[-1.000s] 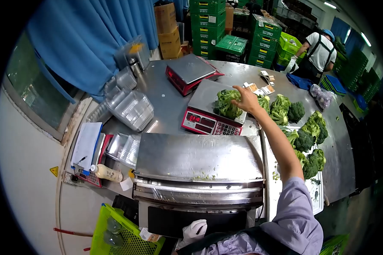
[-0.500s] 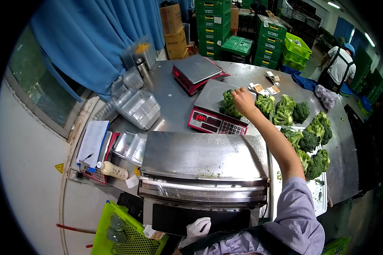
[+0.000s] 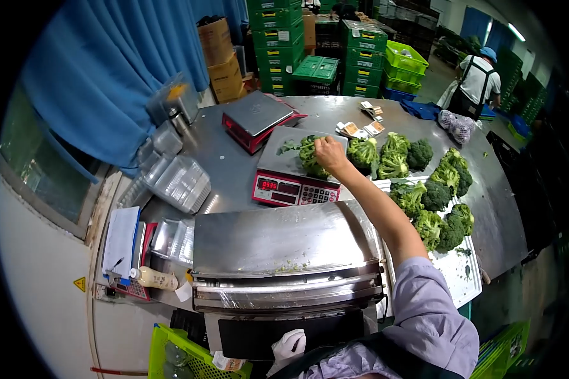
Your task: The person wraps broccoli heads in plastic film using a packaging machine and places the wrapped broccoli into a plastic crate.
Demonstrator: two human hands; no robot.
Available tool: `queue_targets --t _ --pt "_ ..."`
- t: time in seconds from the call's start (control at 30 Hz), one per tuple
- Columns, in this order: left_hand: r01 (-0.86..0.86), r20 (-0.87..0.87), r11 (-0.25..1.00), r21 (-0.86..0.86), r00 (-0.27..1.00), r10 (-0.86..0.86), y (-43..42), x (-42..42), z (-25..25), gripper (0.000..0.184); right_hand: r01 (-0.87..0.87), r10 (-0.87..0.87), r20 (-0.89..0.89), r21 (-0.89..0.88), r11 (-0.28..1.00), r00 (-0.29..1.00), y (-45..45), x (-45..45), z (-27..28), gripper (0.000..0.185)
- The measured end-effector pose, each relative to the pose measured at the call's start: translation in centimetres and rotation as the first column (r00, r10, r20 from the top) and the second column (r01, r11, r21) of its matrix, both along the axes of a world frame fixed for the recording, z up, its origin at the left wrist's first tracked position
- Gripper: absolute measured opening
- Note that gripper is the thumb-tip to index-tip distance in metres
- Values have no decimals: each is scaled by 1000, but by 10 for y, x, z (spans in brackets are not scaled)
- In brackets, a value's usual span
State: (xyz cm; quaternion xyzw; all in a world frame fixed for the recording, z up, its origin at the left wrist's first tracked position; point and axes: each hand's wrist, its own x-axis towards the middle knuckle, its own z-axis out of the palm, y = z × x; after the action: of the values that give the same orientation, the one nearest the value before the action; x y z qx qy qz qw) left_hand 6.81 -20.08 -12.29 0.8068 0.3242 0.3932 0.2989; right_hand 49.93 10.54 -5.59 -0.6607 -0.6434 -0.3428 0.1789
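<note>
Head view | right hand [image 3: 330, 156] nearer, gripping broccoli [image 3: 309, 158] below it on scale [image 3: 279, 163]; long axis unclear | left hand [image 3: 289, 345] well apart, grip unreadable

About twelve broccoli heads [image 3: 393, 165], one clipboard [image 3: 119, 239], one cream bottle [image 3: 156, 278]

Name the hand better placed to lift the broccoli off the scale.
Probably the right hand: it is right at the broccoli on the scale. The gloved left hand is farther off, across the steel machine.
</note>
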Motion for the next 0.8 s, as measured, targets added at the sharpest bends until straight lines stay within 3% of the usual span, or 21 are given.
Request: queue_targets --t 0.13,0.2,0.3,0.33,0.37,0.4,0.53,0.6,0.67,0.77,0.8 --pt "-36 -1 997 -69 999 36 -3 -3 -6 11 -7 12 -46 113 994 999 -8 12 2 6" --pt "-54 -12 991 -125 999 53 -4 -4 -6 11 28 9 -160 225 974 987 -18 17 5 6" --pt "-42 0 995 -93 999 42 -2 -1 1 10 -102 167 -176 330 938 970 -49 -1 37 10" --pt "-44 4 975 -219 999 46 -3 -2 5 9 -141 215 -200 329 934 956 -64 -10 47 12" --pt "-47 46 982 -185 997 57 -1 -6 12 7 -217 294 -185 348 912 938 -81 -20 57 14" --pt "-40 92 988 -152 994 54 8 0 38 6 -283 360 -164 366 886 918 -101 -31 68 17" --pt "-114 199 945 -307 963 181 59 17 111 28 -451 572 -164 459 765 804 -188 -84 93 22" --pt "13 398 930 -368 906 145 69 46 140 36 -459 619 -220 496 737 754 -227 -113 95 21" --pt "238 495 728 -642 855 156 96 25 99 43 -469 639 -310 473 746 704 -269 -141 95 21" --pt "250 142 802 -542 968 -206 102 -12 32 51 -442 656 -327 530 723 680 -311 -169 82 17" --pt "383 346 664 -643 918 -195 83 8 48 51 -418 641 -347 533 735 684 -324 -170 77 17"
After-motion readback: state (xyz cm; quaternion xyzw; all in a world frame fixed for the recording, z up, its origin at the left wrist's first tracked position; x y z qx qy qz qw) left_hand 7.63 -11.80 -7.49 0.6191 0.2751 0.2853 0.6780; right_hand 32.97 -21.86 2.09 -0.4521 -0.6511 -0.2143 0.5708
